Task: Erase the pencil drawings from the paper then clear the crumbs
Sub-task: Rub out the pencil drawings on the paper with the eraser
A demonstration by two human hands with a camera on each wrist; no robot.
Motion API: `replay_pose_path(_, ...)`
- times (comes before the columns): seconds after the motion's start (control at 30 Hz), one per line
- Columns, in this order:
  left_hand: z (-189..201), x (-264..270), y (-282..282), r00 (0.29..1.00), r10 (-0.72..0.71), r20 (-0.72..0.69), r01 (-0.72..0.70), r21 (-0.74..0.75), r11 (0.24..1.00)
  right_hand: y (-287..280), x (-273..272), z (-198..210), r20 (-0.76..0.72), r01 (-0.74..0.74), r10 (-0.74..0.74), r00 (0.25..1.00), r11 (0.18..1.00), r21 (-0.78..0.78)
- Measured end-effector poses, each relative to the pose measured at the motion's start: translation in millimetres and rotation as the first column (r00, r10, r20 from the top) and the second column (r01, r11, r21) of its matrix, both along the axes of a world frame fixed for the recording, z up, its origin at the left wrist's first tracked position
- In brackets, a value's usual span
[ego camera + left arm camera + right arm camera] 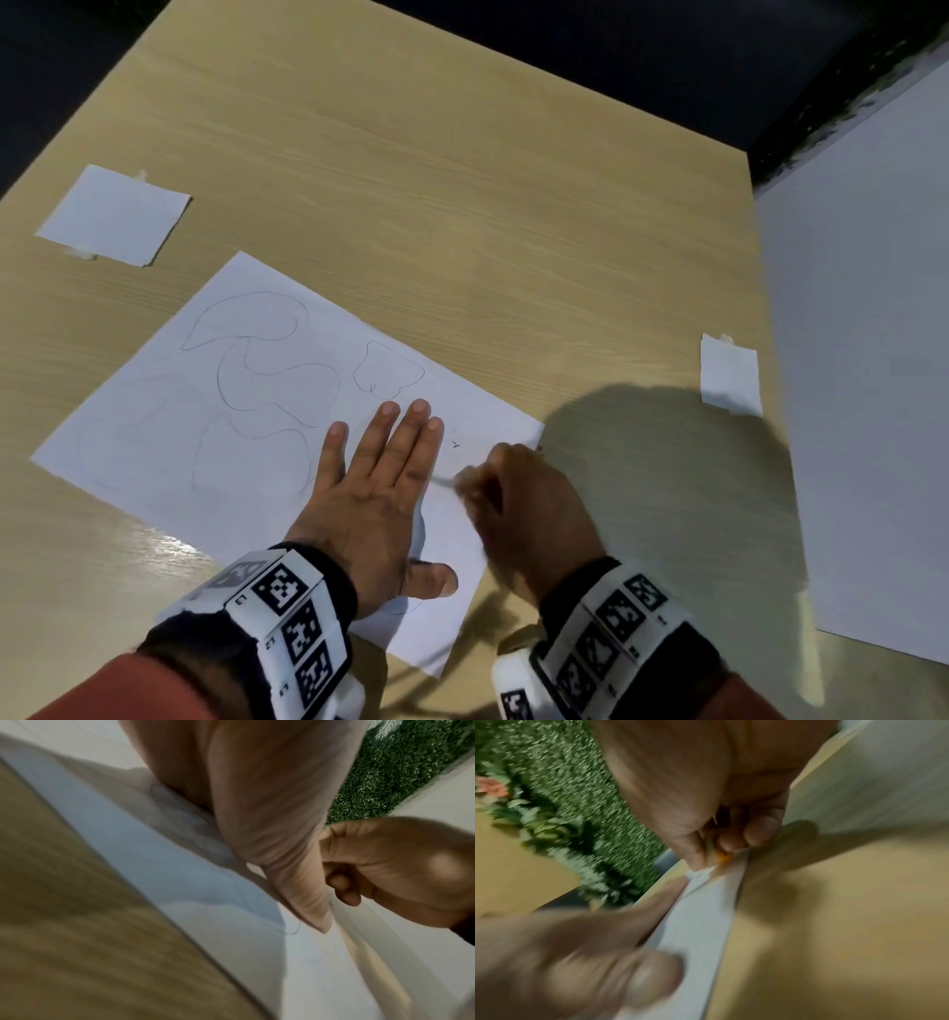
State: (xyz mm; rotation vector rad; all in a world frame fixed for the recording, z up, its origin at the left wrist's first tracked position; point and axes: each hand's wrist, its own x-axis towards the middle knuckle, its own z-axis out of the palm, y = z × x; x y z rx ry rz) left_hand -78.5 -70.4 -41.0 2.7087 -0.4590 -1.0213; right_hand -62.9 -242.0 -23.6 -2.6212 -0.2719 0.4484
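Woodgrain table [462,180] bears curve-scribbled paper [154,437]: left hand [369,493] flat, right hand [524,503] pinching something small.

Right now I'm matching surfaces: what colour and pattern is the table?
Light tan table with wood grain, clearest in the head view.

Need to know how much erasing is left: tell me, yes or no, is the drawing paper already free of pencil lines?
No: in the head view the paper still carries curved pencil outlines beyond the left hand.
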Motion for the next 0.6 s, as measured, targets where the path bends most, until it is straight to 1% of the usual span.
replay_pose_path(0.03, 1.1, -0.2, 0.0, 1.0, -0.002, 0.002, 0.002, 0.001, 1.0, 10.0, -8.3, 1.8, -0.01, -0.133, 0.133, 0.991, 0.991, 0.0)
replay_pose_path(0.07, 1.3, -0.1, -0.1, 1.0, 0.001, 0.003, -0.001, -0.006, 1.0, 12.6, -11.7, 1.5, -0.016, -0.217, 0.216, 0.976, 0.976, -0.006)
replay_pose_path(0.1, 0.7, 0.4, 0.2, 1.0, 0.006, 0.003, -0.006, -0.012, 1.0, 9.1, -7.2, -0.6, -0.029, -0.2, 0.199, 0.98, 0.98, -0.023)
replay_pose_path(0.17, -0.1, 1.0, 0.9, 1.0, -0.001, -0.005, 0.001, -0.007, 1.0, -6.8, 12.0, -7.1, -0.005, 0.021, -0.021, 1.0, 0.997, -0.071)
replay_pose_path(0.2, 0.4, 0.8, 1.1, 1.0, -0.008, -0.011, 0.008, -0.006, 1.0, -16.4, 21.2, -9.2, 0.031, 0.135, -0.132, 0.991, 0.986, -0.094)
replay_pose_path(0.23, 0.8, 1.2, 0.8, 1.0, -0.013, -0.013, 0.013, -0.008, 1.0, -23.2, 27.0, -9.5, 0.062, 0.216, -0.211, 0.976, 0.971, -0.099)
replay_pose_path(0.27, 0.2, 1.3, 0.8, 1.0, -0.013, -0.012, 0.013, -0.01, 1.0, -23.1, 28.4, -8.9, 0.086, 0.247, -0.24, 0.967, 0.965, -0.085)
replay_pose_path(0.3, -0.5, 1.1, 0.6, 1.0, -0.009, -0.012, 0.009, -0.012, 1.0, -18.3, 26.3, -5.8, 0.086, 0.229, -0.223, 0.971, 0.97, -0.074)
replay_pose_path(0.33, -0.7, 1.1, 0.0, 1.0, -0.004, -0.011, 0.004, -0.011, 1.0, -9.3, 19.2, -4.8, 0.057, 0.164, -0.16, 0.985, 0.984, -0.073)
replay_pose_path(0.4, -0.2, 1.0, -0.5, 1.0, -0.006, -0.008, 0.006, -0.003, 1.0, 11.6, -2.5, -4.0, -0.067, -0.052, 0.047, 0.997, 0.996, -0.071)
replay_pose_path(0.43, -0.1, 0.7, -0.8, 1.0, -0.007, -0.011, 0.007, 0.001, 1.0, 15.2, -9.6, -4.2, -0.104, -0.121, 0.115, 0.988, 0.991, -0.053)
replay_pose_path(0.47, -1.7, 0.6, -0.6, 1.0, -0.006, -0.008, 0.007, 0.002, 1.0, 13.0, -9.2, -5.2, -0.093, -0.117, 0.112, 0.989, 0.992, -0.048)
replay_pose_path(0.53, -3.0, 0.6, 0.8, 1.0, -0.014, -0.004, 0.014, 0.017, 1.0, 0.7, 5.7, -8.0, 0.002, 0.004, -0.004, 1.0, 0.999, -0.049)
replay_pose_path(0.6, -2.4, 1.4, -0.2, 1.0, -0.018, -0.019, 0.018, 0.025, 1.0, -14.2, 20.2, -9.0, 0.051, 0.117, -0.114, 0.992, 0.991, -0.068)
